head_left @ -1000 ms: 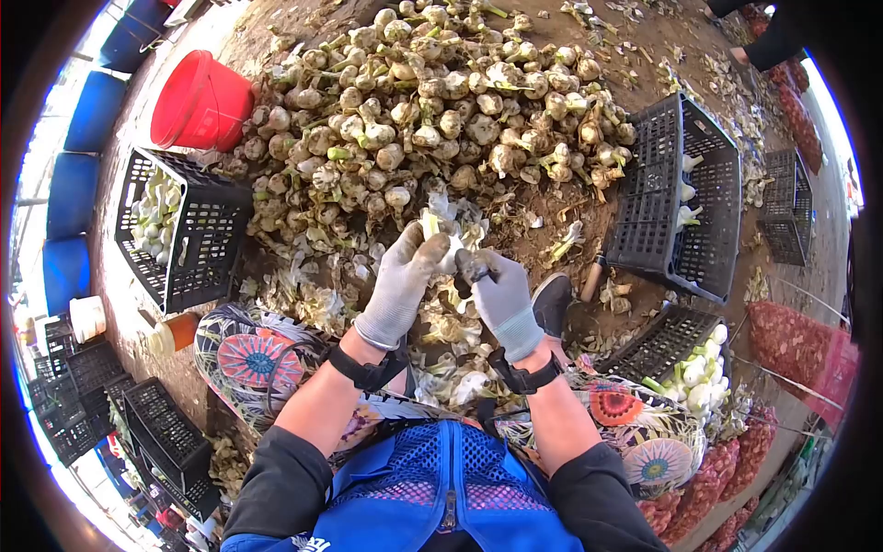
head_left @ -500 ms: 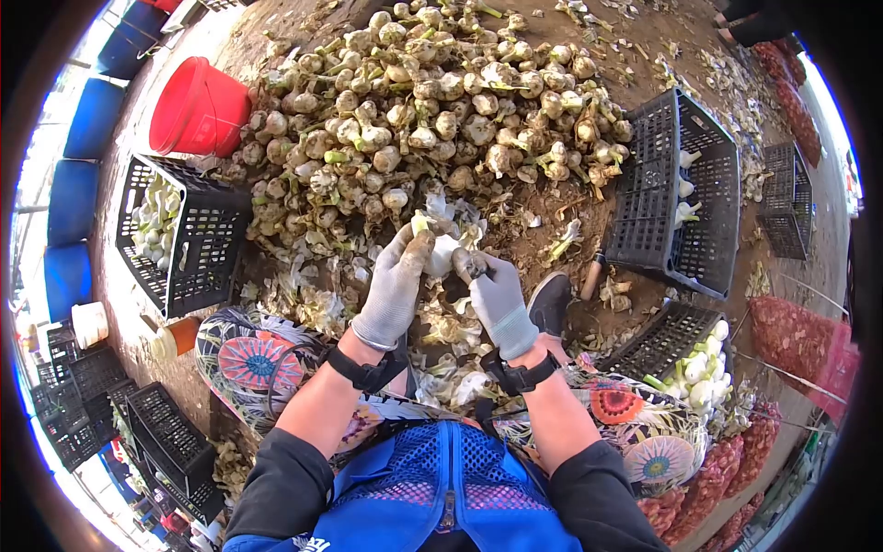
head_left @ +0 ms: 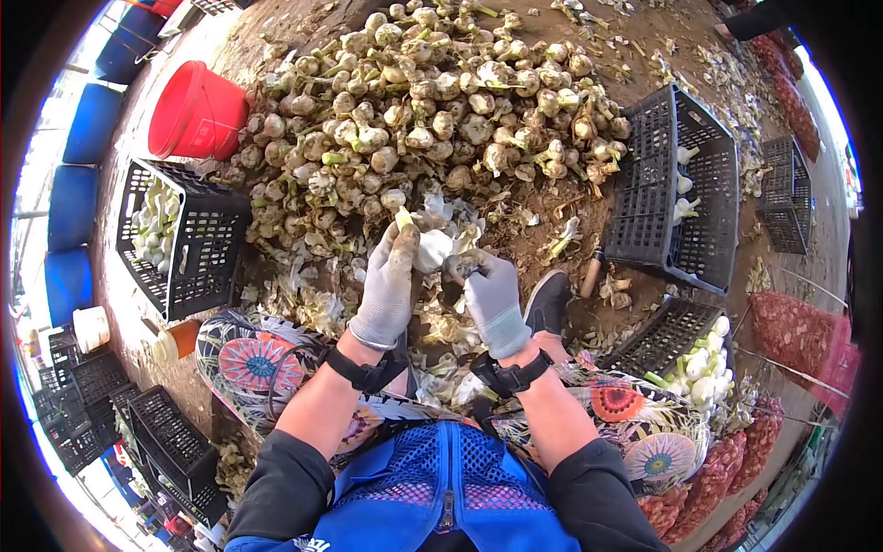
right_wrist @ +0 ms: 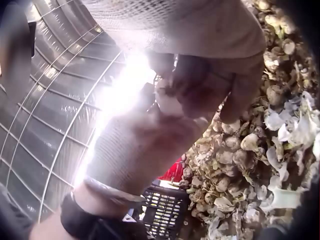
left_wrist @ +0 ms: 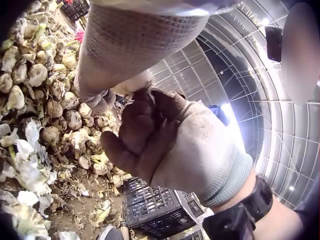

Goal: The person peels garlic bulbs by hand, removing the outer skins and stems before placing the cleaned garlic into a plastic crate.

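Note:
In the head view the gloved left hand (head_left: 385,287) grips a white garlic bulb (head_left: 432,250), its cut green stem standing up beside the thumb. The gloved right hand (head_left: 489,299) is curled at the bulb's right side, with dirty fingertips against or very near it. Something small and dark shows between the right fingers; what it is I cannot tell. In the left wrist view the right hand (left_wrist: 187,145) has curled, soiled fingers at the bulb's root end. The right wrist view shows the left hand (right_wrist: 150,145) around the bulb, partly washed out by glare.
A big heap of unpeeled garlic (head_left: 441,101) lies ahead. Black crates with bulbs stand left (head_left: 204,253) and right (head_left: 644,189), another near the right knee (head_left: 658,336). A red bucket (head_left: 216,115) is at the upper left, a wooden handle (head_left: 591,276) by the shoe, and peelings (head_left: 317,308) below the heap.
The bulb shows whiter and fuller between the hands, its stem now tilted to the left. Both hands have shifted slightly, the right one turning its fingers further inward. The left hand keeps its grip.

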Demonstrator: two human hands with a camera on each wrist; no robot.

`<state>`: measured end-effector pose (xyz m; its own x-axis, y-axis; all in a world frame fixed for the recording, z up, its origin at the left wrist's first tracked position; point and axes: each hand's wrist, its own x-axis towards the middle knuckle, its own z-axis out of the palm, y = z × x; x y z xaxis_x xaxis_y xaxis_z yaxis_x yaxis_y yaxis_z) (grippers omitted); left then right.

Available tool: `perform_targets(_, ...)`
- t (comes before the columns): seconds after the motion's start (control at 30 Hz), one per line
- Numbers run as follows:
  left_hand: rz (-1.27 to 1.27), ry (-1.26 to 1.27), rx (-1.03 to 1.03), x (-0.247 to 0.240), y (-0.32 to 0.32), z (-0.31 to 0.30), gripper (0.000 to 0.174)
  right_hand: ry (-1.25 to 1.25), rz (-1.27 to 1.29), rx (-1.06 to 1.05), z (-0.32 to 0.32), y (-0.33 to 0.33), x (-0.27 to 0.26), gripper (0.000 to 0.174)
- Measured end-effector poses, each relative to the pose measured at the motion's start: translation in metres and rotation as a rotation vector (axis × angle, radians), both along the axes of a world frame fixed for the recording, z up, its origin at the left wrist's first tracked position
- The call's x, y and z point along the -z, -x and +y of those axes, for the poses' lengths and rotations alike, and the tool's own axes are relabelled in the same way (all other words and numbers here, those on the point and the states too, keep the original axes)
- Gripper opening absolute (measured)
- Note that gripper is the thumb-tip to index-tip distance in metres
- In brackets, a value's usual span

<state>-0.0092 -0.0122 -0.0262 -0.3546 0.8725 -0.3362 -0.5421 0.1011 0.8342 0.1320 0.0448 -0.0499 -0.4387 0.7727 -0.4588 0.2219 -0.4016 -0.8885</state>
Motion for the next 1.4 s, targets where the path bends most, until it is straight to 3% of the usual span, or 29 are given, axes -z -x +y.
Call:
perform_targets(0.03,-0.116,0.015,-0.043,0.002,-0.001,-0.002,0.029,0.0,0.001,0.001,-0.004,-0.001,0.009,0.018)
perform_targets(0.1,-0.23,0.023,-0.082,0.002,0.0,0.001,0.03,-0.387,-0.415,-0.194,-0.015,-0.005,0.03,0.018)
perform_targets(0.13,-0.391,-0.029,-0.076,0.0,0.003,0.004,0.031,-0.555,-0.406,-0.149,-0.019,-0.011,0.042,0.019)
perform_targets(0.17,-0.553,-0.077,-0.073,-0.003,0.006,0.005,0.033,-0.552,-0.406,-0.151,-0.017,-0.011,0.038,0.019)
perform_targets(0.23,-0.566,-0.015,-0.104,-0.007,0.006,0.003,0.036,-0.235,-0.138,0.053,-0.013,-0.013,0.032,0.022)
perform_targets(0.3,-0.198,0.012,-0.008,-0.012,0.003,0.001,0.04,-0.323,-0.189,-0.028,-0.005,-0.009,0.003,0.021)
perform_targets(0.33,-0.032,0.102,0.049,0.014,0.008,-0.002,0.04,-0.406,-0.189,-0.026,-0.008,0.0,-0.005,0.02)
perform_targets(0.37,-0.031,0.1,0.055,0.01,0.006,0.001,0.04,-0.49,-0.189,-0.026,-0.011,0.01,-0.014,0.019)
perform_targets(0.43,-0.495,0.089,-0.114,0.0,0.001,0.004,0.034,-0.59,-0.162,0.056,-0.014,0.017,-0.022,0.017)
perform_targets(0.47,-0.553,0.06,-0.106,0.019,0.008,0.001,0.033,-0.429,-0.095,0.023,-0.014,0.016,-0.015,0.017)
perform_targets(0.5,-0.549,0.06,-0.108,0.011,0.006,0.0,0.033,-0.268,-0.027,-0.011,-0.015,0.014,-0.007,0.017)
perform_targets(0.57,-0.14,0.01,0.06,-0.006,-0.001,-0.003,0.038,-0.344,-0.176,-0.049,-0.012,0.006,0.013,0.016)
perform_targets(0.6,-0.55,0.007,-0.097,0.0,0.0,0.003,0.036,-0.42,-0.332,-0.082,-0.01,-0.002,0.026,0.016)
perform_targets(0.63,-0.552,0.006,-0.091,0.002,-0.001,0.003,0.036,-0.494,-0.49,-0.115,-0.008,-0.011,0.039,0.017)
perform_targets(0.7,-0.539,0.051,-0.139,-0.003,0.001,0.006,0.037,-0.402,-0.447,-0.136,-0.003,-0.016,0.039,0.028)
perform_targets(0.77,-0.487,0.138,-0.222,0.006,-0.002,0.007,0.04,-0.14,0.122,0.186,-0.008,-0.012,0.025,0.041)
perform_targets(0.8,-0.208,0.124,0.0,0.007,-0.002,0.003,0.038,0.054,0.364,0.184,-0.004,-0.002,0.011,0.053)
perform_targets(0.83,0.078,0.105,0.218,0.007,-0.003,0.0,0.036,0.234,0.404,0.023,0.002,-0.002,-0.018,0.049)
perform_targets(0.87,0.152,0.19,0.211,-0.007,-0.012,0.003,0.045,0.187,0.361,0.053,0.004,-0.002,-0.017,0.047)
perform_targets(0.9,0.39,-0.033,0.279,-0.009,-0.01,0.001,0.058,0.143,0.319,0.084,0.006,0.0,-0.015,0.044)
perform_targets(0.97,0.28,-0.025,0.162,0.002,-0.015,-0.001,0.058,0.601,0.775,0.512,0.042,-0.029,-0.011,0.043)
perform_targets(1.03,0.272,-0.036,0.11,0.008,-0.017,-0.001,0.055,0.119,0.999,0.609,0.078,-0.058,-0.054,0.048)
perform_targets(1.1,0.261,-0.051,0.068,0.013,-0.015,0.0,0.052,0.165,1.222,0.72,0.115,-0.097,-0.042,0.048)
perform_targets(1.17,0.192,0.294,0.196,0.016,-0.004,0.0,0.048,0.21,1.115,0.73,0.142,-0.101,-0.015,0.046)
perform_targets(1.2,0.209,0.318,0.149,0.012,-0.007,0.006,0.046,0.176,0.919,0.667,0.152,-0.092,0.004,0.039)
perform_targets(1.27,0.133,0.361,0.128,0.018,-0.005,0.002,0.026,0.22,0.456,0.556,0.171,-0.055,0.054,0.026)
perform_targets(1.3,0.094,0.415,0.085,0.016,-0.007,0.006,0.016,0.188,0.182,0.506,0.175,-0.028,0.071,0.03)
perform_targets(1.33,0.1,0.372,0.084,0.013,-0.01,0.01,0.021,0.025,-0.151,0.288,0.186,-0.007,0.111,0.036)
perform_targets(1.4,0.057,0.382,0.1,0.019,-0.007,0.011,0.028,-0.411,-0.504,0.258,0.184,0.045,0.147,0.045)
